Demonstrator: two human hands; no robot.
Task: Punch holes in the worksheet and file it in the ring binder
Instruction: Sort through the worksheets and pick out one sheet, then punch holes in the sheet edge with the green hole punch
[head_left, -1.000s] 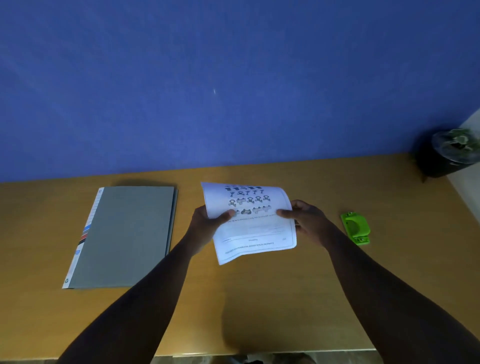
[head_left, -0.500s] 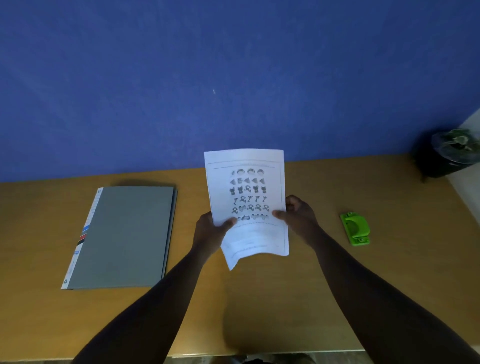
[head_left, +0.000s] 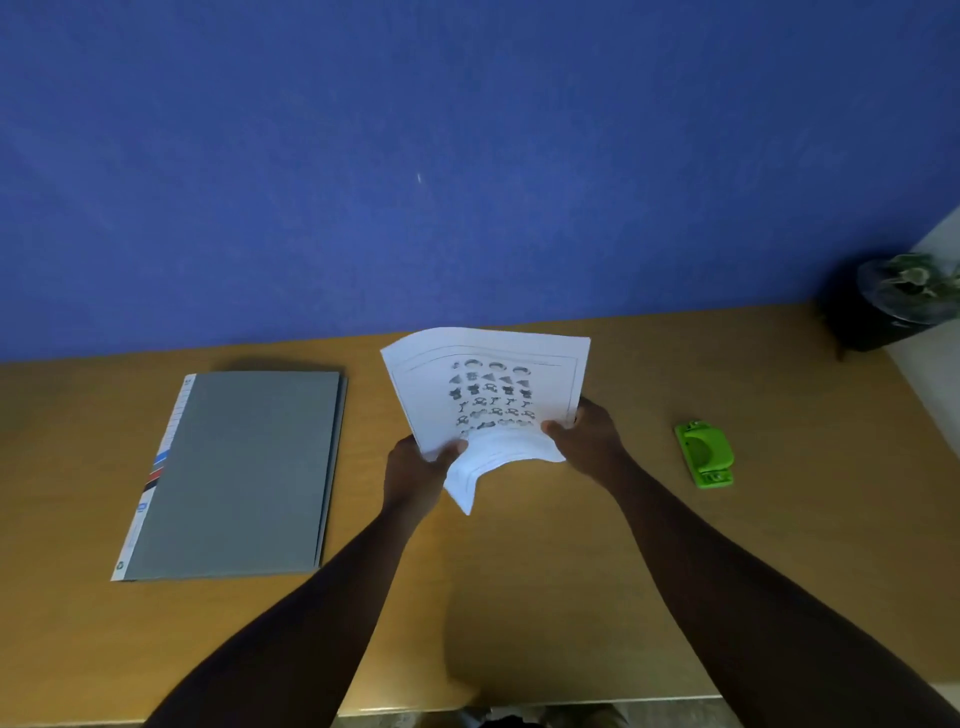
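A white worksheet (head_left: 488, 387) printed with rows of small pictures is held above the middle of the wooden desk, its lower part folded under. My left hand (head_left: 415, 470) pinches its lower left edge and my right hand (head_left: 589, 441) pinches its lower right edge. The grey ring binder (head_left: 244, 473) lies closed and flat on the desk to the left, apart from my hands. A small green hole punch (head_left: 705, 454) sits on the desk to the right of my right hand, untouched.
A blue wall (head_left: 467, 156) rises behind the desk (head_left: 519, 597). A dark pot with a plant (head_left: 898, 301) stands at the far right corner. The desk's front edge runs along the bottom of the view.
The sheet went from curled to upright and now tips back toward the desk, its bottom half folding under. Both hands keep hold of it and have shifted slightly.
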